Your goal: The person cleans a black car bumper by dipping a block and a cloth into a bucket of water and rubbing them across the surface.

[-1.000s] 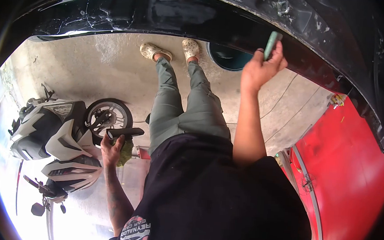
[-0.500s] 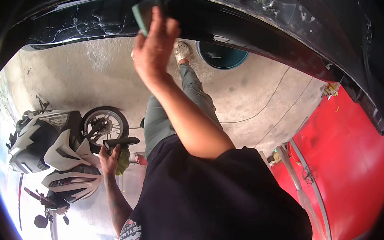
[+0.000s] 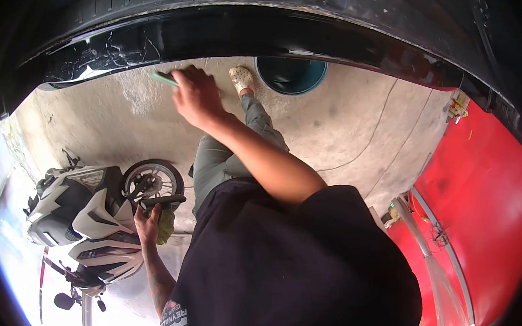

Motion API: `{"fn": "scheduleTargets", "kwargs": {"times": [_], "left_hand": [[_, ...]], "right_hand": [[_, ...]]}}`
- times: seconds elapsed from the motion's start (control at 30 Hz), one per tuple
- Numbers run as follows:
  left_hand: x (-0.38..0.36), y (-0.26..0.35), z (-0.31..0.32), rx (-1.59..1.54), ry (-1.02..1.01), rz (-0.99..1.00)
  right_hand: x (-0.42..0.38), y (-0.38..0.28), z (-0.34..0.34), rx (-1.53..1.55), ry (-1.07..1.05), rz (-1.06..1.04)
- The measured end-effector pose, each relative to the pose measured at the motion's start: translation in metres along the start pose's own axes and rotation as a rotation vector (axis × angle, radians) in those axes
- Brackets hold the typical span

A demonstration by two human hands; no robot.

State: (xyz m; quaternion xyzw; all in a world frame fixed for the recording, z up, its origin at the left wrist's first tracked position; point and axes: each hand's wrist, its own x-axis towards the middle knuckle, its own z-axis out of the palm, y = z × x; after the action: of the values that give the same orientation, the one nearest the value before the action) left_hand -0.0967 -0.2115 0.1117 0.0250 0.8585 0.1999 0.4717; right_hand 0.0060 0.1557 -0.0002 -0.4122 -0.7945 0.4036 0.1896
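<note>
My right hand (image 3: 196, 96) is closed around a thin green pad (image 3: 165, 79), now seen edge-on. Hand and pad are in front of the lower edge of a glossy black vehicle panel (image 3: 221, 32); a gap shows between pad and panel in the picture. Pale streaky marks show on the panel's left part. Lower left, my left hand (image 3: 146, 223) grips a black bar-shaped tool (image 3: 166, 202), whose exact kind I cannot make out. A yellow-green cloth (image 3: 165, 226) hangs from the same hand.
A teal bucket (image 3: 321, 83) stands on the concrete floor (image 3: 347, 120) under the panel, beside my shoe (image 3: 241, 78). A white and black motorcycle (image 3: 99, 213) is at left. A red surface (image 3: 489, 237) and a clear plastic sheet (image 3: 445, 282) are at right.
My right hand has come away from the panel, back toward my body, and the pad has turned edge-on. The left hand still holds the black tool and cloth. The view has shifted slightly.
</note>
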Motion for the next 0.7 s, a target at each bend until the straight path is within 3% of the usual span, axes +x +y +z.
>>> {"fn": "scheduleTargets", "kwargs": {"times": [0.13,0.2,0.27,0.4,0.53,0.67,0.7], "left_hand": [[-0.004,0.006,-0.001,0.024,0.004,-0.003],[-0.005,0.007,-0.001,0.013,0.003,0.019],[-0.009,0.022,0.001,0.032,-0.003,0.007],[-0.009,0.031,0.002,0.032,-0.008,0.011],[-0.007,0.032,0.004,0.059,0.002,0.076],[-0.01,0.035,0.006,0.067,0.007,0.125],[-0.011,0.038,0.005,0.091,0.005,0.126]], "right_hand": [[-0.064,0.087,-0.048,0.012,-0.166,0.128],[-0.102,0.137,-0.074,-0.08,-0.183,0.35],[-0.143,0.196,-0.095,-0.089,0.002,0.474],[-0.217,0.283,-0.163,-0.034,0.122,0.844],[-0.259,0.303,-0.203,0.352,0.364,1.139],[-0.242,0.275,-0.222,0.648,0.575,1.239],[-0.237,0.275,-0.225,0.721,0.547,1.17]]}}
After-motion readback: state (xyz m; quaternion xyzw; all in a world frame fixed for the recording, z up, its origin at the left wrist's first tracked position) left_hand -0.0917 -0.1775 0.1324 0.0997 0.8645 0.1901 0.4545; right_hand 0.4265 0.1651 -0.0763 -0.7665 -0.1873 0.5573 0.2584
